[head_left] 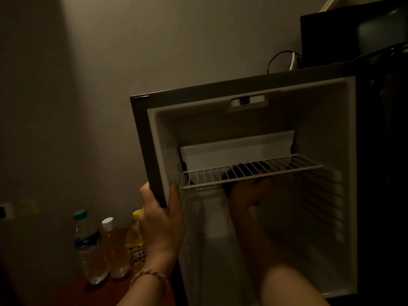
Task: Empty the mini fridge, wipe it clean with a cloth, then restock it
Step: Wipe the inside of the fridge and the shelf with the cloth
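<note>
while the mini fridge stands open, left grip clamped round its left front edge. right grip deep inside under the wire shelf, on something dark; clasp cannot tell. three bottles just left of left grip, on the bench.

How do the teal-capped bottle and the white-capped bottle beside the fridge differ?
The teal-capped bottle is taller and wider than the white-capped bottle. The teal-capped one holds clear liquid and has a dark label band; the white-capped one holds pale yellow liquid, with no label visible. Both stand upright, capped, side by side.
</note>
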